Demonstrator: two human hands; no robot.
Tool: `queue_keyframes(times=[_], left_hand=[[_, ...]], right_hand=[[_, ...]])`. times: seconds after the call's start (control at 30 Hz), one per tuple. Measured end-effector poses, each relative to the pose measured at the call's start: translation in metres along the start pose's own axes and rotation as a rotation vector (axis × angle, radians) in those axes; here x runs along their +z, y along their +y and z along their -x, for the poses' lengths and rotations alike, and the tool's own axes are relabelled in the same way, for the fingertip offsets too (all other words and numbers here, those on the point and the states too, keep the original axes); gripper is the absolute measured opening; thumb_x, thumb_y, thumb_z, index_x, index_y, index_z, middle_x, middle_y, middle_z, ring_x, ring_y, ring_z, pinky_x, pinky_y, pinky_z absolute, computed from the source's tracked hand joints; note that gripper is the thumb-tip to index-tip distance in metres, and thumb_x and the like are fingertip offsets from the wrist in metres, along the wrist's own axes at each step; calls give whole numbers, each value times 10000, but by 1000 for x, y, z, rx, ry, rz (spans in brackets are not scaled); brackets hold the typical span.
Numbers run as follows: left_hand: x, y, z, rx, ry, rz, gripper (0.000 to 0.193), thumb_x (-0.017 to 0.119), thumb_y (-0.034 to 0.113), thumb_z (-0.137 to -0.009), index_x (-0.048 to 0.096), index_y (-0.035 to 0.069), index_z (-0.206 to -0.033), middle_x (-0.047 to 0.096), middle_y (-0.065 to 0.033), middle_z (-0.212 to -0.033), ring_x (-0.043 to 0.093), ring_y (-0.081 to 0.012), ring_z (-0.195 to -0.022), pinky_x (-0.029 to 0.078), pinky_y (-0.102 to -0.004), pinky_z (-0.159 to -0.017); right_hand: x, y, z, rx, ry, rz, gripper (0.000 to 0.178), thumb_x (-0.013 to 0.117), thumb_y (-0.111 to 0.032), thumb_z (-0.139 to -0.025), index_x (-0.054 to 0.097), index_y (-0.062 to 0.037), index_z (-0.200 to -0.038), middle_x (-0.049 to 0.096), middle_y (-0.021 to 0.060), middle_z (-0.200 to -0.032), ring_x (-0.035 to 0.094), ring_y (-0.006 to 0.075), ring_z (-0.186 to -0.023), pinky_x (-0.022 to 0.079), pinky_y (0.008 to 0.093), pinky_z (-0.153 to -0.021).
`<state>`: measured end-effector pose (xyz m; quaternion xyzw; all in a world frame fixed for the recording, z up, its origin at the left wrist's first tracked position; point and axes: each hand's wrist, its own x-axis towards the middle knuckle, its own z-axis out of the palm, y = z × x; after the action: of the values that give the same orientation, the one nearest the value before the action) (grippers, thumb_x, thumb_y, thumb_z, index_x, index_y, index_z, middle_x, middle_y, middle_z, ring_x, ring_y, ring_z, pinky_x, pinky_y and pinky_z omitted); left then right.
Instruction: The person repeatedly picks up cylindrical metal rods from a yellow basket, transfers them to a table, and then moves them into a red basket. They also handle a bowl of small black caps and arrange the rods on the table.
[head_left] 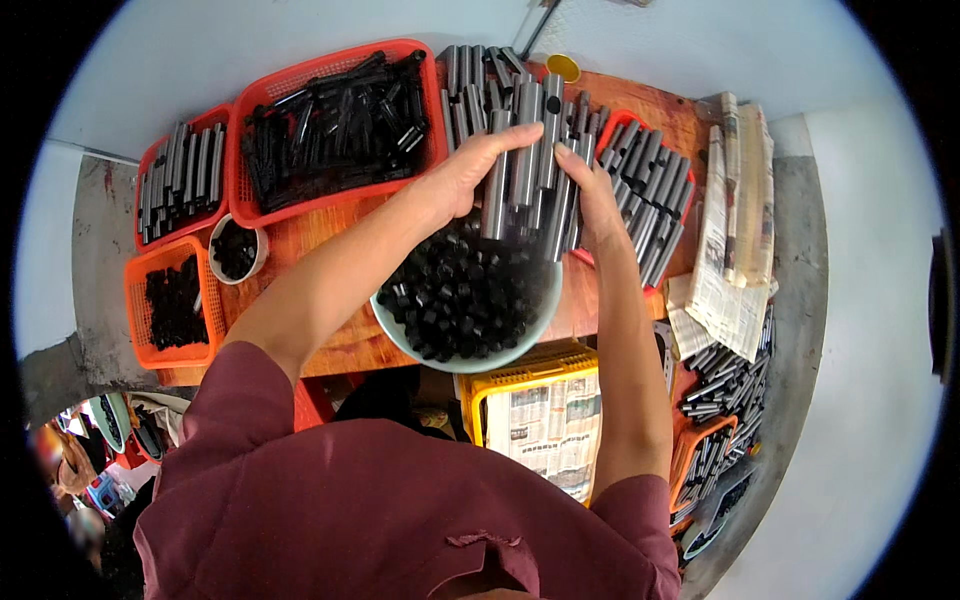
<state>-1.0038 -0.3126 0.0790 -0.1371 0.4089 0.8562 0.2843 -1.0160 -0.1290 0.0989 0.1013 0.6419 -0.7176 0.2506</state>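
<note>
Above a pale green bowl [548, 315], a bundle of silver metal tubes [523, 170] is gripped between my two hands. My left hand [478, 165] clasps the bundle from the left, its thumb laid across the front. From the other side my right hand [592, 198] closes round it, thumb near the middle. The tubes stand roughly upright and side by side, and one has a dark end showing. Small black caps [455, 305] fill the bowl. My fingers behind the tubes are hidden.
A red basket [236, 150] of black tube-like parts stands at the back left. More silver tubes lie behind my hands and in a red basket [690, 190] at right. A small white cup [262, 252], an orange basket [217, 320], newspapers [745, 220] and a yellow crate [535, 360] surround the work area.
</note>
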Motion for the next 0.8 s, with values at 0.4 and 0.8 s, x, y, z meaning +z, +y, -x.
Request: queue_keyframes(times=[0.4,0.8], left_hand=[[-74,29,-106,-44,154,139,573,760,474,-783,627,79,-1177,675,-92,-1068,652,-225,-947,529,-409,-876],[-66,23,-117,95,271,-15,655,787,342,-795,489,4,-1270,625,-133,-1098,661,-220,-936,571,-406,-816]], right_hand=[[3,15,-152,107,48,148,660,728,-402,-795,522,55,-1224,638,164,-1087,628,243,-978,505,367,-881],[8,-2,-150,23,120,286,666,760,-333,-740,518,71,-1211,643,174,-1071,649,248,-917,521,343,-817]])
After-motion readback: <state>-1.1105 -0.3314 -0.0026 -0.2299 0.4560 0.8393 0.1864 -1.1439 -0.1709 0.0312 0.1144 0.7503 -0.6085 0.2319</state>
